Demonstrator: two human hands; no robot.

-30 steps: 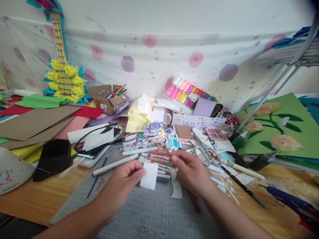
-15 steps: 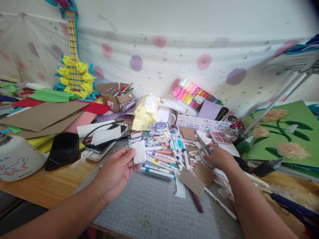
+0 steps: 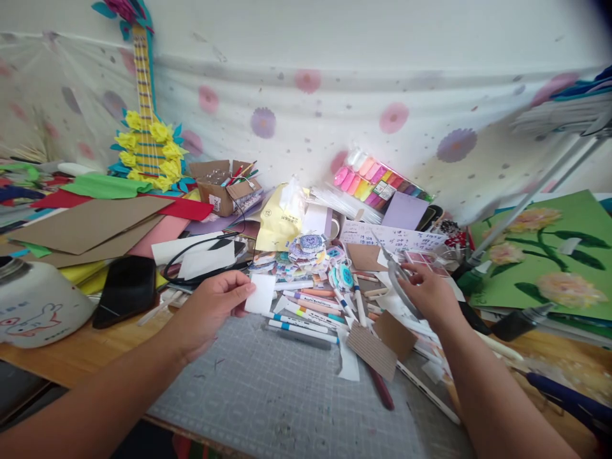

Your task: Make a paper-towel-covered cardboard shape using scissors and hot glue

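My left hand (image 3: 217,309) pinches a small white piece of paper (image 3: 261,294) by its left edge, above the grey cutting mat (image 3: 287,395). Over on the right, my right hand (image 3: 428,293) has its fingers closed on a pair of scissors (image 3: 400,280), whose blades point up and away from me. Below and between the hands lie several markers (image 3: 306,322) and a cut piece of corrugated cardboard (image 3: 371,349). A pile of paper cut-outs (image 3: 308,252) sits just beyond the markers.
A black phone (image 3: 125,290) and a white painted jar (image 3: 43,309) stand at the left, near brown cardboard sheets (image 3: 90,223). Behind are a yellow bag (image 3: 281,220) and a pack of coloured clay (image 3: 377,182). A metal pole (image 3: 530,204) slants across the right side.
The scissors have been lifted and turned, their blades now pointing up and away. My left hand has shifted slightly left with the white paper, which is turned flatter toward me.
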